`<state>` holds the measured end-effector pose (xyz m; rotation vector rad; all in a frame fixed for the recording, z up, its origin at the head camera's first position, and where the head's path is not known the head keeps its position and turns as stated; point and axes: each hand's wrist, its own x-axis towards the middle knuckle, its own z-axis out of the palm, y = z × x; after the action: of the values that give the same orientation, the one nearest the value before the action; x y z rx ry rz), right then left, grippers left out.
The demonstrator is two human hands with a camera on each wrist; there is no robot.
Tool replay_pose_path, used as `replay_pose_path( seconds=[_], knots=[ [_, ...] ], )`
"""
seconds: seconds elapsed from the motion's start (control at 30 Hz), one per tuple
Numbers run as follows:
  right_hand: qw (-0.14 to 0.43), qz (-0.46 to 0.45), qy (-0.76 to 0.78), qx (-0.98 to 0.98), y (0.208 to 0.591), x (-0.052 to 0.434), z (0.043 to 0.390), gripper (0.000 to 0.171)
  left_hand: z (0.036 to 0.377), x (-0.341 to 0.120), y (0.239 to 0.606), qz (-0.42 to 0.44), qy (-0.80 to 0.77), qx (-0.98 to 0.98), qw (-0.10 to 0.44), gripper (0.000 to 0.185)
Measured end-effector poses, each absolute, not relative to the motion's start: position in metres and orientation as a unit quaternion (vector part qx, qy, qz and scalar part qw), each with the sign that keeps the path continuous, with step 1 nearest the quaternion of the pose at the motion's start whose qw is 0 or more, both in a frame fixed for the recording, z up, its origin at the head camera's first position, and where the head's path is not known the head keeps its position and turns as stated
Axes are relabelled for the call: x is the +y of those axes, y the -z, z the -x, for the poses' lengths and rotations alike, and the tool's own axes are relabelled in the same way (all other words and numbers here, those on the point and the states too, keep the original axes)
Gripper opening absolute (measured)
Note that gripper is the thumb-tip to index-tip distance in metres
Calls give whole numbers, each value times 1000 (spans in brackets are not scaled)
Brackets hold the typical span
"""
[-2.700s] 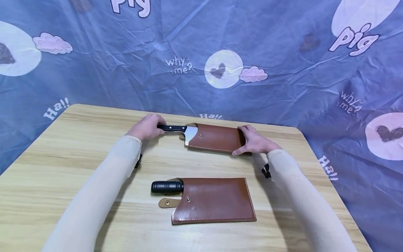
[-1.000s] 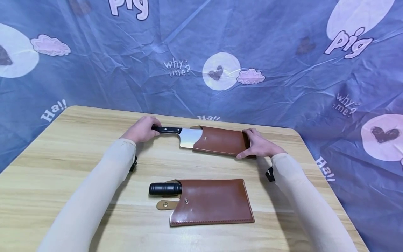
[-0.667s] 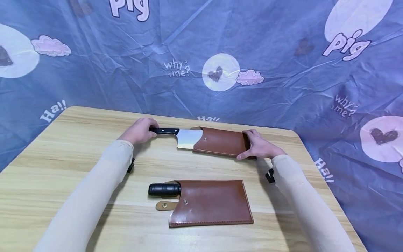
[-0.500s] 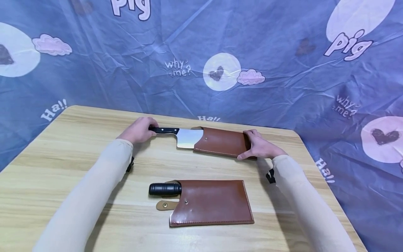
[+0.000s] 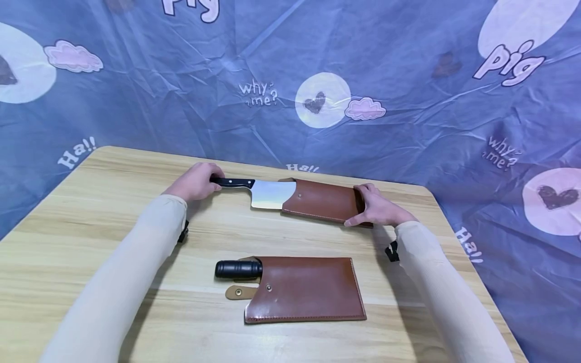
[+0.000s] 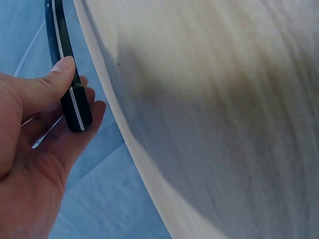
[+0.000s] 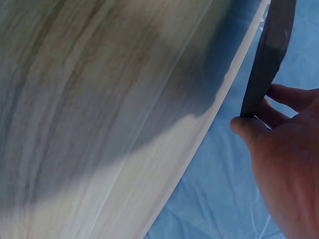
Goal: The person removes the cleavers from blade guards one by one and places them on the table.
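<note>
At the back of the table, my left hand (image 5: 198, 180) pinches the end of a cleaver's black riveted handle (image 5: 233, 183). In the left wrist view the thumb presses that handle (image 6: 75, 102) from above, with fingers beneath. The cleaver's bright blade (image 5: 271, 194) lies partly inside a brown leather sheath (image 5: 324, 200); its far part is hidden there. My right hand (image 5: 376, 205) grips the sheath's closed right end, thumb at the near edge and fingers over the far edge. The right wrist view shows the sheath's dark end (image 7: 269, 57) between thumb and fingers.
Nearer me on the wooden table (image 5: 136, 227) lies a second brown sheath (image 5: 313, 290), with a ribbed black handle (image 5: 238, 269) and a tan snap strap (image 5: 241, 292) sticking out on its left. A blue printed cloth (image 5: 204, 101) hangs behind the table.
My left hand has drawn the cleaver leftward, so more of its blade shows outside the sheath. The right hand and its sheath have shifted slightly right. The nearer sheath lies still.
</note>
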<state>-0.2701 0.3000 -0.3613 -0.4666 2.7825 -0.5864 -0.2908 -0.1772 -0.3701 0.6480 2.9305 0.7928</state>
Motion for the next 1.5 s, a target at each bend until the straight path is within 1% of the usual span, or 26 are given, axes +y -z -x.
replay_pose_path(
  seconds=[0.6, 0.9, 1.3, 1.5],
  knots=[
    [123, 154, 203, 959, 361, 309, 266, 125, 290, -183, 366, -214, -250, 944, 8, 24],
    [127, 146, 206, 959, 363, 311, 264, 125, 289, -193, 369, -209, -249, 946, 11, 24],
    [113, 151, 198, 962, 364, 311, 263, 122, 286, -197, 369, -204, -252, 946, 12, 24],
    [114, 151, 193, 963, 365, 312, 264, 125, 286, -197, 370, -203, -257, 945, 18, 26]
  ],
)
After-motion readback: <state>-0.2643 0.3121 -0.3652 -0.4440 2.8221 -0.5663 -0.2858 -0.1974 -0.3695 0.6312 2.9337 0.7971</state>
